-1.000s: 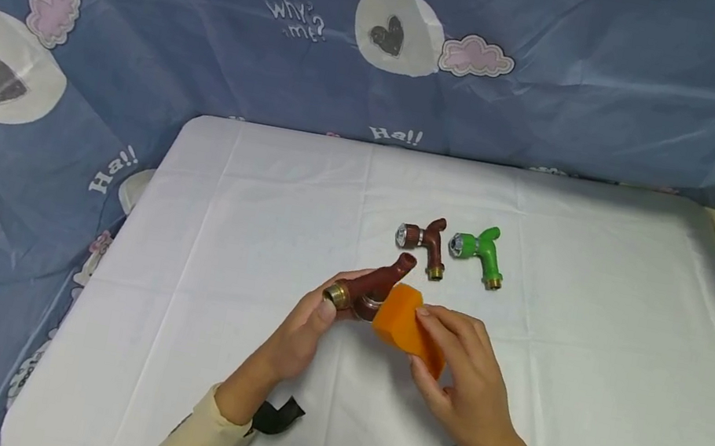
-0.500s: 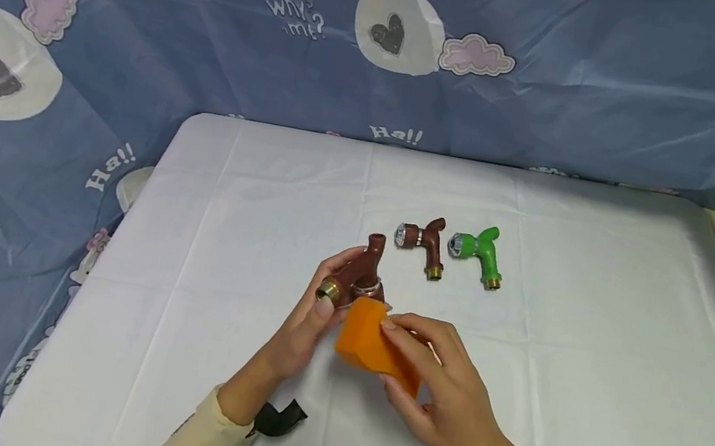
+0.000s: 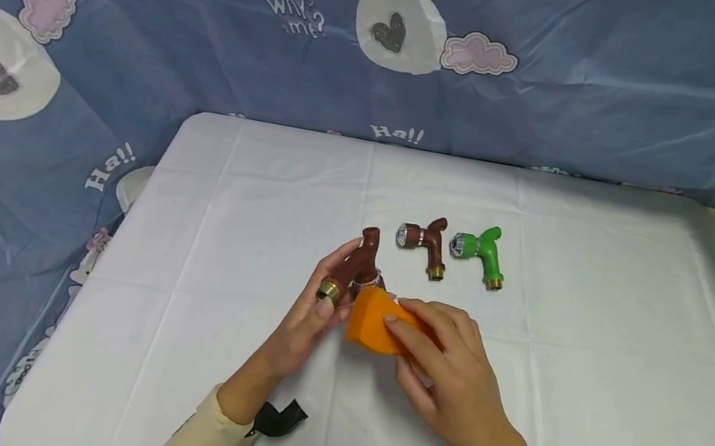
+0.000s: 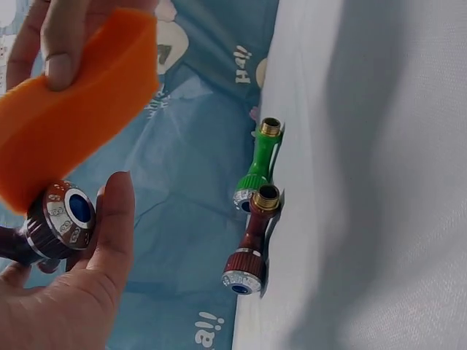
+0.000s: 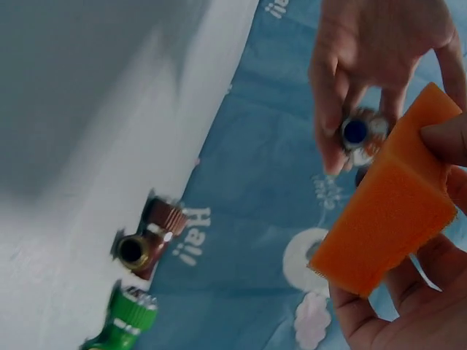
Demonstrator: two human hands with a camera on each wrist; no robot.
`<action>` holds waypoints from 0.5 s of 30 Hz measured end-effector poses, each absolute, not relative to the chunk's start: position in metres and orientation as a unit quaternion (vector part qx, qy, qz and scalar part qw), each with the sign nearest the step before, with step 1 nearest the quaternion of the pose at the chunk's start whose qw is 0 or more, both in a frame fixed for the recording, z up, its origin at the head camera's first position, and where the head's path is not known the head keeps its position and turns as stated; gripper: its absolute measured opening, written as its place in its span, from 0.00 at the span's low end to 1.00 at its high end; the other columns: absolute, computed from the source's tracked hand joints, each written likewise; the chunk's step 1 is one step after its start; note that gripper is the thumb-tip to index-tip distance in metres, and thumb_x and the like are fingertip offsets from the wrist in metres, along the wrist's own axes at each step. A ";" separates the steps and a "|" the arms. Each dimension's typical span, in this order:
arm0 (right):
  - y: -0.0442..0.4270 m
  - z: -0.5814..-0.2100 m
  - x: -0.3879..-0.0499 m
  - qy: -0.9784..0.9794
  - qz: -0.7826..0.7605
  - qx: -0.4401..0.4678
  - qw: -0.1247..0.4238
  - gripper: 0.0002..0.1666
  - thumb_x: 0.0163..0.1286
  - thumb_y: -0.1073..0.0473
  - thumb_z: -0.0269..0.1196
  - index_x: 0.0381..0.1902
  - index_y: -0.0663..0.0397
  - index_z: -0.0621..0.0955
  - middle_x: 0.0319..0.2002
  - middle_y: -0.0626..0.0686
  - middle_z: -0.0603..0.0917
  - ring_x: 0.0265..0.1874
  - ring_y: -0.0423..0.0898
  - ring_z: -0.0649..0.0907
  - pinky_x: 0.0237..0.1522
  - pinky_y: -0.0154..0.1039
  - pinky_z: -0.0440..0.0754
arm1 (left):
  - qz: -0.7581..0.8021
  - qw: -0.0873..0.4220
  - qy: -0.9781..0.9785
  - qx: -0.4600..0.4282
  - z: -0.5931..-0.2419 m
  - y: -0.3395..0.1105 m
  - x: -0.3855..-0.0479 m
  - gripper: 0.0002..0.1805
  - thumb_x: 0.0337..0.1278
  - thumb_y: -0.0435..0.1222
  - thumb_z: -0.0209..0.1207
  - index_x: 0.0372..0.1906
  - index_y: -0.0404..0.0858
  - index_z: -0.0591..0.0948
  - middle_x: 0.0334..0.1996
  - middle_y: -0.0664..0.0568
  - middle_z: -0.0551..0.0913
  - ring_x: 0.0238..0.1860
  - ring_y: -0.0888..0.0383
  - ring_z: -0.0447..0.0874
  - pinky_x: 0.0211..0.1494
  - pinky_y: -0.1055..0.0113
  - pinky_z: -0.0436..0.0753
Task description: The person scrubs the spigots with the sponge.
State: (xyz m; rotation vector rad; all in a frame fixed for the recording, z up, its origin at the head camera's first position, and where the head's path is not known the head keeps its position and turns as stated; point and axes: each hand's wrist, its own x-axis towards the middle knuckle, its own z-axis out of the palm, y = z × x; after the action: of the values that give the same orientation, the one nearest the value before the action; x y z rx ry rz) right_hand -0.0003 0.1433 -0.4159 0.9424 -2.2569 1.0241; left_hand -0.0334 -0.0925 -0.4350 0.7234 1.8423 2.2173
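Note:
My left hand (image 3: 303, 325) holds a brown faucet (image 3: 353, 264) above the table, its brass threaded end toward me and its spout pointing away. In the left wrist view the silver-rimmed knob (image 4: 67, 219) with a blue centre faces out from the palm. An orange sponge (image 3: 376, 322) is pinched between the thumb and fingers of my right hand (image 3: 456, 372). One end of the sponge meets the faucet's knob in the left wrist view. From the head view the sponge partly hides that knob.
Beyond my hands, a second brown faucet (image 3: 425, 245) and a green faucet (image 3: 481, 254) lie side by side on the white-covered table (image 3: 264, 183). A blue printed cloth (image 3: 222, 16) hangs behind. Black straps (image 3: 280, 418) show at the wrists.
The held faucet has turned so its spout points more directly away, and it has shifted left. My right hand moved left and nearer me with the sponge, then slightly up again.

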 end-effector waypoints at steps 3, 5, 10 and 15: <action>0.149 -0.419 -0.002 -0.827 0.393 0.324 0.240 0.21 0.82 0.50 0.56 0.60 0.56 0.85 0.60 0.59 0.82 0.57 0.59 0.78 0.68 0.39 0.69 | 0.774 0.108 0.572 0.249 -0.436 -0.092 -0.035 0.43 0.79 0.63 0.43 0.84 0.45 0.48 0.72 0.32 0.64 0.60 0.52 0.77 0.56 0.64 0.79; 0.152 -0.421 -0.002 -0.826 0.409 0.312 0.232 0.22 0.82 0.49 0.57 0.61 0.57 0.84 0.60 0.60 0.82 0.57 0.59 0.77 0.69 0.34 0.68 | 0.794 0.124 0.538 0.256 -0.437 -0.092 -0.035 0.44 0.78 0.62 0.45 0.83 0.44 0.47 0.72 0.30 0.63 0.60 0.50 0.81 0.58 0.59 0.83; 0.155 -0.427 -0.004 -0.816 0.440 0.299 0.224 0.23 0.81 0.48 0.59 0.60 0.59 0.84 0.60 0.60 0.81 0.57 0.58 0.78 0.67 0.30 0.71 | 0.811 0.145 0.500 0.268 -0.439 -0.094 -0.038 0.43 0.79 0.61 0.46 0.81 0.42 0.45 0.70 0.32 0.66 0.58 0.48 0.85 0.62 0.52 0.83; 0.159 -0.429 -0.009 -0.809 0.458 0.288 0.230 0.23 0.79 0.49 0.60 0.60 0.60 0.83 0.59 0.60 0.82 0.55 0.58 0.78 0.65 0.30 0.72 | 0.804 0.154 0.503 0.278 -0.440 -0.094 -0.042 0.45 0.79 0.61 0.47 0.83 0.40 0.46 0.68 0.28 0.64 0.58 0.47 0.85 0.65 0.50 0.81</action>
State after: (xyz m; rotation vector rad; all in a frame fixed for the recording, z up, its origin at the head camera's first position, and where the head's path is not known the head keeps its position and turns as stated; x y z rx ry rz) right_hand -0.0086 0.1586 -0.4289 0.7921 -2.2256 1.2612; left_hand -0.0420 -0.0935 -0.4402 0.7967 1.4422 2.3046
